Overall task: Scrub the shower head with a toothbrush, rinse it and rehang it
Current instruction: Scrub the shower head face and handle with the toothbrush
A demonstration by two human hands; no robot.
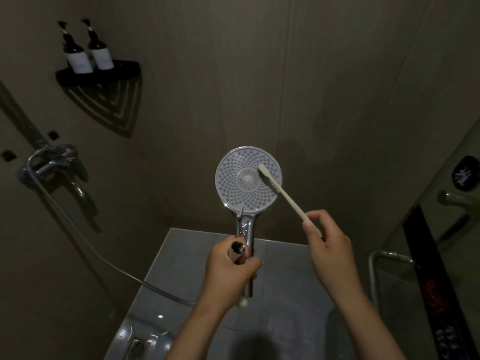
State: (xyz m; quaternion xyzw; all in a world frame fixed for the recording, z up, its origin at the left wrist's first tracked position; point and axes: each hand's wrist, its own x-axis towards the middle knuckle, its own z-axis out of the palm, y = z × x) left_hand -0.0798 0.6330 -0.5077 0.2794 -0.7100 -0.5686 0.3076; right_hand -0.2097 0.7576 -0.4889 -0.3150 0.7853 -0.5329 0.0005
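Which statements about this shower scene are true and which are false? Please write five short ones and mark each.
1. The left hand grips the shower head by its handle. True.
2. The head of the toothbrush is at the spray face, right of its centre. True.
3. The right hand holds the toothbrush close to the bristles. False: it pinches the far end of the handle.
4. Three bottles stand on the corner shelf. False: two bottles stand there.
5. The shower head hangs in a wall holder. False: it is held in the hand, face up.
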